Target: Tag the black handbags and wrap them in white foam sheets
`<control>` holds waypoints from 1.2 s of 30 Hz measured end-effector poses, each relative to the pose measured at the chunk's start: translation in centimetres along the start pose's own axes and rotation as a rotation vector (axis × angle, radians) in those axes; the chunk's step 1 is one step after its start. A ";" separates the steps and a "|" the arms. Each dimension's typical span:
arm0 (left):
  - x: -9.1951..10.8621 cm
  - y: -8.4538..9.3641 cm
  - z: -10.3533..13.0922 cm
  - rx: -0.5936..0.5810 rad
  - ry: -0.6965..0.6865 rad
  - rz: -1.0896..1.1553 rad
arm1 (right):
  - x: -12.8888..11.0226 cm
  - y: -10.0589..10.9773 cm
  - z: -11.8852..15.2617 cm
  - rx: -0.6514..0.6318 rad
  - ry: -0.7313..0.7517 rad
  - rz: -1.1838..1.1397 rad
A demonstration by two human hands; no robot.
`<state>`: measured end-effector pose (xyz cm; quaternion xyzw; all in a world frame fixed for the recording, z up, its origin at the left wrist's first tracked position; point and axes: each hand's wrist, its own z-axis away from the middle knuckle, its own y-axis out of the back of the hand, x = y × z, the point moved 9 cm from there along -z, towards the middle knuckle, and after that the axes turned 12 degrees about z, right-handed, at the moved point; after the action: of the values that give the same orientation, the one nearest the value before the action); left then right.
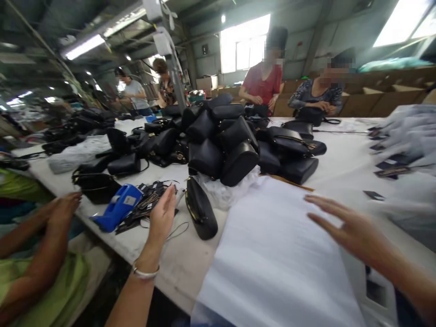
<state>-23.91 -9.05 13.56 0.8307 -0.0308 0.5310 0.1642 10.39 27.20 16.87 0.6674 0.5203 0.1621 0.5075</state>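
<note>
My left hand [163, 215], with a bangle at the wrist, is held over the table with its fingers stretched out and nothing in it. It is nearest to a heap of black hang tags [145, 206] and a small black bag with a gold zipper [201, 211]. Over the right side of a large sheet of white wrapping [272, 250], my right hand [340, 220] has its fingers spread and holds nothing; whether it touches the sheet I cannot tell. The sheet lies in front of me and reaches toward a pile of black handbags [204, 156].
A blue tape dispenser [121, 204] stands left of the tags. Translucent bags with black tags [402, 141] are stacked at right. At left are a co-worker's arms [57, 222]. Across the table, a person in red [262, 84] and one in patterned sleeves [316, 95] handle black bags.
</note>
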 end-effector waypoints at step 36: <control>3.8 -9.6 2.8 -0.788 -0.473 -0.039 | -15.4 3.0 3.8 0.113 0.340 -0.103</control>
<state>-17.64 -0.44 13.54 0.8037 -0.2513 0.2712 0.4663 8.49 12.21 22.56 0.6303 0.6405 0.2168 0.3815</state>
